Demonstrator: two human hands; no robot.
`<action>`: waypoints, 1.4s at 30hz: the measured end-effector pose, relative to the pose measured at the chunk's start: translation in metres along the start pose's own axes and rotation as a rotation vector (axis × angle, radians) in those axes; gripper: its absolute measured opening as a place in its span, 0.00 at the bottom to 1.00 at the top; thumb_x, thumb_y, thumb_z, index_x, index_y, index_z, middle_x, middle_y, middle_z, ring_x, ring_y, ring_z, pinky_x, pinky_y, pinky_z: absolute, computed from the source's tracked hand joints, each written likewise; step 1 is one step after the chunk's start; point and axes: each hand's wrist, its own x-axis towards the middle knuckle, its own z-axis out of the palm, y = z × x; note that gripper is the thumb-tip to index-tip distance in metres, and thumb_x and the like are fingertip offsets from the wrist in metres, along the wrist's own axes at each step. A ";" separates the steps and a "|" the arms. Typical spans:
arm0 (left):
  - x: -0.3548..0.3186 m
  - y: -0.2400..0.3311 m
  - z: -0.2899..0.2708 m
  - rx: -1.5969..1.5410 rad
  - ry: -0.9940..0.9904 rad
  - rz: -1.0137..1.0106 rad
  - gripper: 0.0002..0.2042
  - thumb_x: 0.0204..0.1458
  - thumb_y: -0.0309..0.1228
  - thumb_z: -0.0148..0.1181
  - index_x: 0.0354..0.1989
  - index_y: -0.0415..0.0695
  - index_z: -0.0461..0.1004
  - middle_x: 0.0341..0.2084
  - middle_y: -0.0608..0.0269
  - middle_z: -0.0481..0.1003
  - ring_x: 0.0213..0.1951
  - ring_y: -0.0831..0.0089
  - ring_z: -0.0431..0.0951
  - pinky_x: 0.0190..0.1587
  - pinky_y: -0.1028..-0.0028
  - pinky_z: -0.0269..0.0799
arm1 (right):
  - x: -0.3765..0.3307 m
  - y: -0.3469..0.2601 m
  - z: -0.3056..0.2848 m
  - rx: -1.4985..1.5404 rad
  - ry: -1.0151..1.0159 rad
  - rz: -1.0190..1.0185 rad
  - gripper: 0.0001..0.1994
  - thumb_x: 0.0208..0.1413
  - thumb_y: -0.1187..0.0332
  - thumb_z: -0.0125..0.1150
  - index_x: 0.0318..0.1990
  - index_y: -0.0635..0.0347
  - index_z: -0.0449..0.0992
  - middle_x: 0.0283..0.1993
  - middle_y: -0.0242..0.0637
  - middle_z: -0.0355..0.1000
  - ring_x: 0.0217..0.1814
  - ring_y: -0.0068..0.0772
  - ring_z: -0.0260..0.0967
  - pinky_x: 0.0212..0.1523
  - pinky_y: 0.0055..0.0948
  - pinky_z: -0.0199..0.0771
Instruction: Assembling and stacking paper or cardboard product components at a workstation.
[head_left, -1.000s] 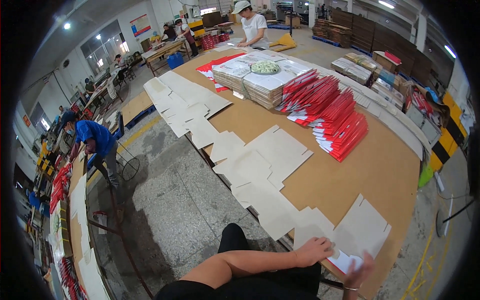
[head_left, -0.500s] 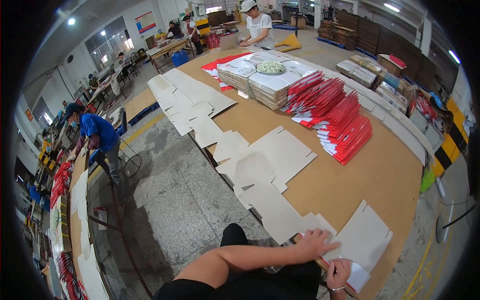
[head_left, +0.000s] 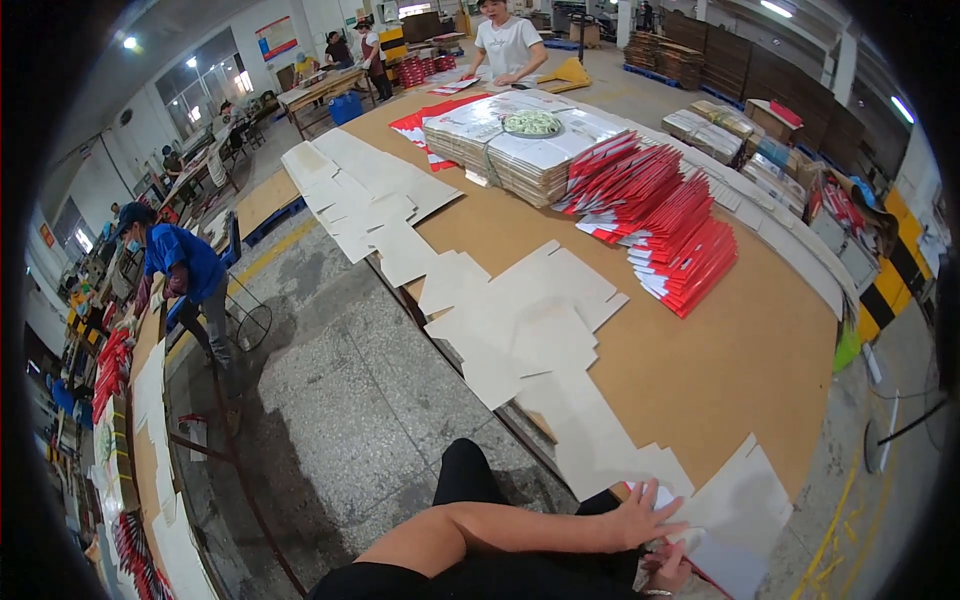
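Observation:
A grey-white cardboard box blank point(head_left: 745, 500) with red edging lies at the near right end of the table. My left hand point(head_left: 640, 522) rests beside it with fingers spread, over the overlapping flaps. Close below, my right hand point(head_left: 667, 568) has its fingers curled at the blank's near edge, where a paler flap point(head_left: 725, 560) shows a red rim. The right fingertips are partly hidden. More flat grey blanks point(head_left: 520, 330) lie overlapped along the table's left edge, reaching up to my left hand.
On the brown table point(head_left: 690, 390), a stack of printed card sheets point(head_left: 500, 140) stands beside a fanned row of red folded cartons point(head_left: 670, 230). Across the table stands a person in white point(head_left: 508, 50). A person in blue point(head_left: 190, 260) bends over another table at left.
The near blank has shifted toward me, and my hands have moved slightly lower. My left fingers are spread wider. The person across the table has straightened up and holds a red-and-white piece.

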 end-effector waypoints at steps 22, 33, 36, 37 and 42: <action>-0.076 -0.138 -0.099 0.122 -0.214 -0.126 0.43 0.42 0.47 0.68 0.67 0.48 0.56 0.68 0.43 0.52 0.67 0.46 0.54 0.67 0.55 0.51 | 0.049 -0.073 0.089 -1.355 -0.707 -1.185 0.31 0.54 0.54 0.57 0.67 0.43 0.62 0.73 0.41 0.50 0.76 0.50 0.40 0.69 0.68 0.28; 0.071 -0.188 -0.099 -0.191 -1.019 0.022 0.16 0.40 0.44 0.67 0.38 0.54 0.81 0.34 0.60 0.80 0.43 0.60 0.80 0.39 0.59 0.76 | 0.080 -0.095 0.030 -0.760 -0.593 -1.438 0.25 0.52 0.60 0.61 0.60 0.50 0.70 0.68 0.52 0.56 0.72 0.59 0.48 0.69 0.61 0.45; 0.082 -0.197 -0.105 -0.021 -0.707 -0.206 0.18 0.38 0.44 0.70 0.37 0.49 0.82 0.35 0.58 0.80 0.42 0.58 0.80 0.40 0.58 0.76 | 0.074 -0.093 0.047 -1.237 -0.699 -1.378 0.23 0.51 0.59 0.63 0.57 0.47 0.73 0.62 0.49 0.62 0.67 0.54 0.54 0.68 0.56 0.49; 0.080 -0.196 -0.105 -0.015 -0.685 -0.231 0.20 0.36 0.45 0.72 0.37 0.47 0.82 0.34 0.59 0.80 0.41 0.58 0.80 0.43 0.59 0.75 | 0.071 -0.095 0.050 -1.214 -0.685 -1.293 0.23 0.50 0.58 0.64 0.55 0.47 0.75 0.60 0.47 0.63 0.65 0.52 0.55 0.66 0.54 0.51; 0.017 -0.145 -0.084 0.241 -0.378 -0.016 0.24 0.42 0.45 0.67 0.44 0.42 0.77 0.35 0.67 0.79 0.48 0.61 0.75 0.51 0.62 0.69 | 0.055 -0.103 0.067 -1.217 -0.570 -1.080 0.23 0.47 0.53 0.67 0.52 0.46 0.77 0.50 0.43 0.65 0.54 0.46 0.59 0.57 0.47 0.54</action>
